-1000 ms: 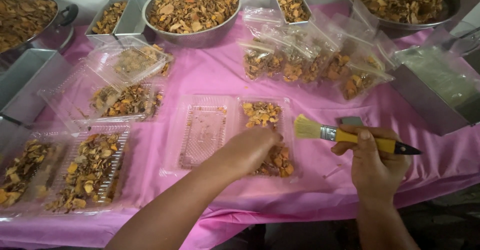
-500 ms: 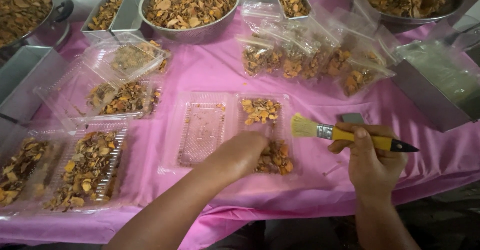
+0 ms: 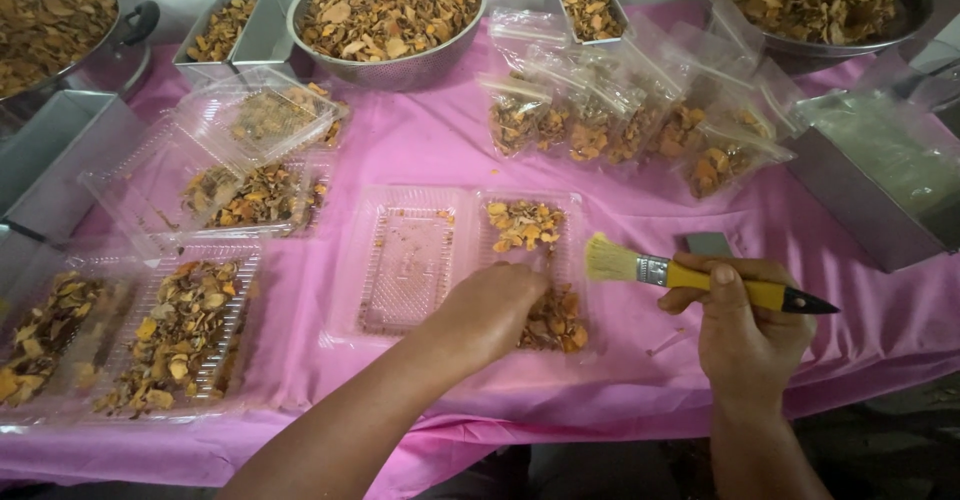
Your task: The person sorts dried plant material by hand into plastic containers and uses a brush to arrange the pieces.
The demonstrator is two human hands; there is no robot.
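An open clear plastic clamshell box (image 3: 405,260) lies in the middle of the pink tablecloth, its right half holding dried orange-brown slices (image 3: 527,225). My left hand (image 3: 487,310) rests fingers-down in that right half, on the slices; whether it grips any I cannot tell. My right hand (image 3: 745,325) is closed on a paintbrush (image 3: 690,278) with a yellow handle, black tip and pale bristles. The bristles point left, just over the box's right edge.
Several filled clamshell boxes (image 3: 180,330) lie at the left. Small clear bags of slices (image 3: 620,130) sit behind the box. Metal bowls (image 3: 385,15), small metal tins (image 3: 590,0) and a pot (image 3: 60,35) line the back. A metal tray (image 3: 870,175) stands at right.
My left hand has shifted slightly within the right half of the box. The brush stays held at the right, nearly still.
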